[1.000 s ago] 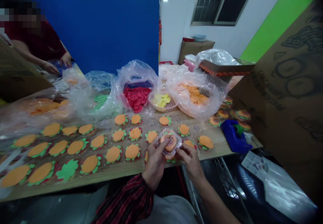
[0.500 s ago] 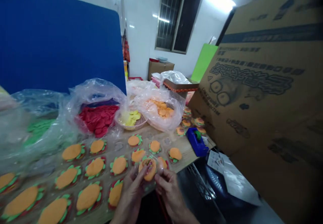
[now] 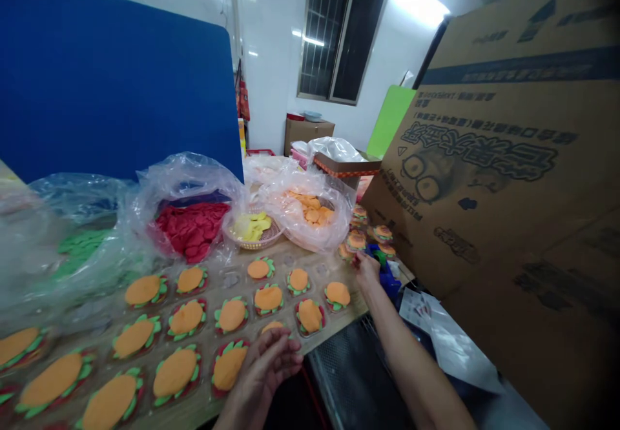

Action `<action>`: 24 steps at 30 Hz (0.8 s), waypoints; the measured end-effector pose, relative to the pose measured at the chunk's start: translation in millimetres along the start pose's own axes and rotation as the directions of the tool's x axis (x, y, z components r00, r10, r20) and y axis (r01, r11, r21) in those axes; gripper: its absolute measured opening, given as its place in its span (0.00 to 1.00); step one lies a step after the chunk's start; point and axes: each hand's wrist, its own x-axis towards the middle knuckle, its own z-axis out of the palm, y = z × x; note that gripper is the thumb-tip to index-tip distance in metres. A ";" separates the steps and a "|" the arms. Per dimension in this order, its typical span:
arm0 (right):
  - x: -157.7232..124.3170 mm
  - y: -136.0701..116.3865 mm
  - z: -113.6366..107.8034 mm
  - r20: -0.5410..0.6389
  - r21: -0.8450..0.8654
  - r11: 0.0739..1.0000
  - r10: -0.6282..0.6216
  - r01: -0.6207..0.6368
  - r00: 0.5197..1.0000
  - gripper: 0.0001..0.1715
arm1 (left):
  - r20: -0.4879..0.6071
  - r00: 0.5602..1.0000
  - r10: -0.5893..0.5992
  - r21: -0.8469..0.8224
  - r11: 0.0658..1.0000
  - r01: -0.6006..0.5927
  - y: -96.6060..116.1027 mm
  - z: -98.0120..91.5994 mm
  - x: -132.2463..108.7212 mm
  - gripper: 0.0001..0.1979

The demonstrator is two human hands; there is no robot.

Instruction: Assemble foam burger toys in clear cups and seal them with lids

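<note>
My right hand (image 3: pixel 368 270) is stretched forward to the far right of the table, its fingers closed on the near edge of a small burger in a clear plastic case (image 3: pixel 356 241). That burger is at a cluster of similar cased burgers (image 3: pixel 382 232). Just beside the hand, partly hidden by it, is a blue tape dispenser (image 3: pixel 389 279). My left hand (image 3: pixel 266 368) is held at the table's front edge with loosely curled fingers apart and nothing in them. Behind it shows part of an orange-topped burger (image 3: pixel 272 327); a whole burger (image 3: pixel 310 315) sits to its right.
Rows of burgers in clear trays (image 3: pixel 186 317) cover the table's front. Behind them are bags of red pieces (image 3: pixel 194 226), green pieces (image 3: pixel 80 243) and orange pieces (image 3: pixel 317 214), plus a basket (image 3: pixel 252 244) with yellow pieces. A large cardboard box (image 3: pixel 484 223) stands at the right.
My right hand has moved forward and right, carrying the cased burger from in front of me to the cluster. My left hand has let go of it and opened.
</note>
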 end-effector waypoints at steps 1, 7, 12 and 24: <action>5.9 2.8 0.9 0.002 -0.033 0.999 0.013 -0.013 1.000 0.18 | 0.014 1.000 -0.001 0.001 1.000 0.001 0.6 -1.5 -2.2 0.19; -16.5 19.4 -22.7 0.104 -0.249 0.969 0.018 0.009 0.994 0.19 | 0.002 1.000 -0.002 -0.003 1.000 0.002 -0.4 -10.8 -1.9 0.14; -43.9 27.1 -37.6 0.350 -0.470 0.866 0.008 0.169 0.937 0.26 | 0.018 0.998 -0.066 0.018 0.998 0.065 -5.8 -4.6 2.2 0.13; -7.8 28.5 -8.9 0.392 -0.621 0.770 0.146 0.144 0.908 0.14 | 0.063 0.997 -0.040 0.000 0.999 0.040 -14.1 -5.8 -3.4 0.11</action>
